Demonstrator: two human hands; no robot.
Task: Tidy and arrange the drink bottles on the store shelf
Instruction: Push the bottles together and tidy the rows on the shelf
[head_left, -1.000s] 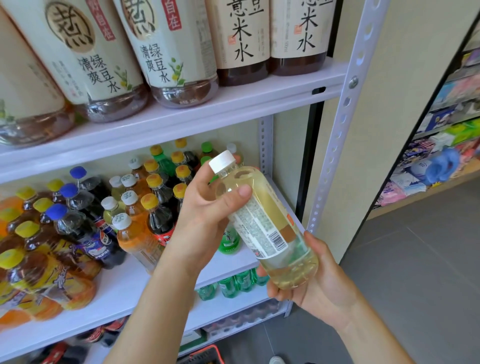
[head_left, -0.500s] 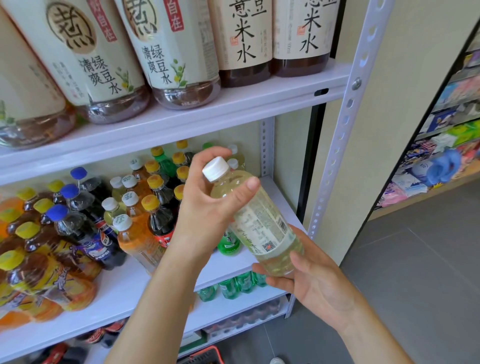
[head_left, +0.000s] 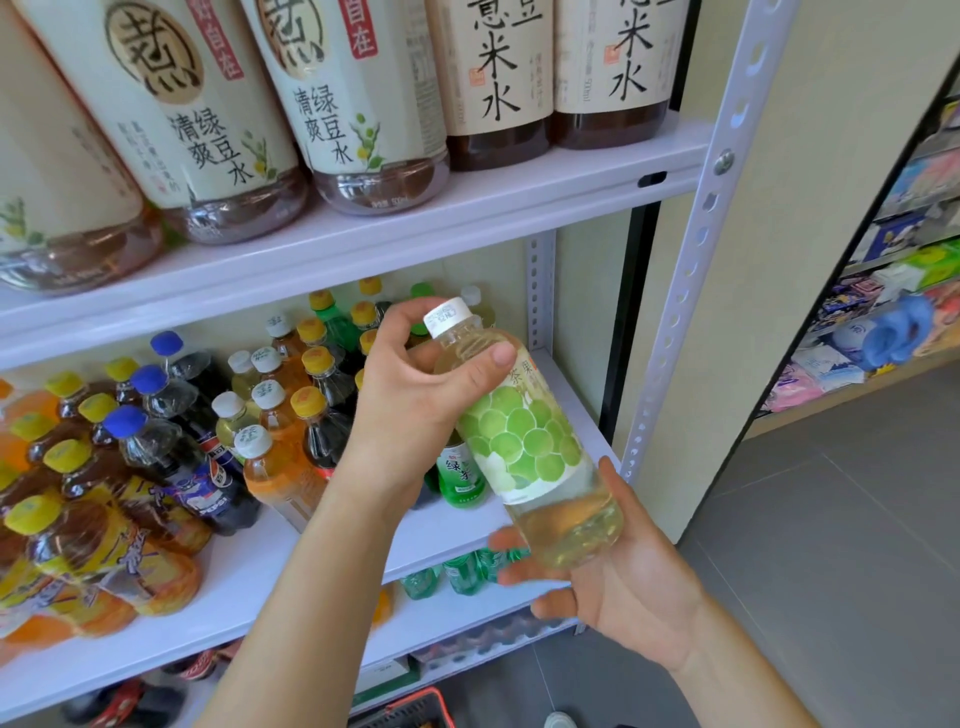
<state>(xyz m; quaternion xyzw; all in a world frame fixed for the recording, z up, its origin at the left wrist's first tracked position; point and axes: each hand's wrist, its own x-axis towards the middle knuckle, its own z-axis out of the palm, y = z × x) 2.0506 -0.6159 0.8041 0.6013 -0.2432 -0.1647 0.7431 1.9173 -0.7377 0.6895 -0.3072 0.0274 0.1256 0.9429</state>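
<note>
We noted the left hand (head_left: 410, 400) curled round the shoulder of the pale tea bottle (head_left: 524, 447), thumb pressed across the clear plastic just under the white cap (head_left: 448, 317), fingers wrapped behind the neck. The right hand (head_left: 628, 587) lay palm-up beneath, fingers spread and only slightly bent, thumb beside the bottle's lower wall; the base rested on it. The bottle was tilted, cap up-left and base down-right, its green-dotted label facing us. It was held in the air before the right end of the middle shelf (head_left: 249, 566). Blue-capped cola bottles (head_left: 171, 457) stood further left on that shelf. Large bottles (head_left: 358, 104) lined the upper shelf (head_left: 467, 218).
</note>
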